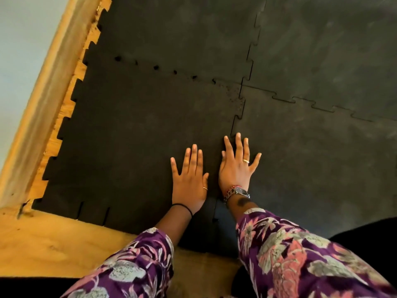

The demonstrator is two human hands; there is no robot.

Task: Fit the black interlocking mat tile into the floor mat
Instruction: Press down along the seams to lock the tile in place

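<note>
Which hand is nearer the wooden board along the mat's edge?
Left. The left hand lies flat on the mat tile, on the side toward the wooden board. The right hand presses the seam, farther away.

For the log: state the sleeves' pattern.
Purple floral print on the sleeves, with pink and grey-white flowers; head view.

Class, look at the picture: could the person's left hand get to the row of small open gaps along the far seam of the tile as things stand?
Probably yes. The left hand lies flat on the tile, and only bare mat lies between it and the gaps; it would likely need a forward lean.
</note>
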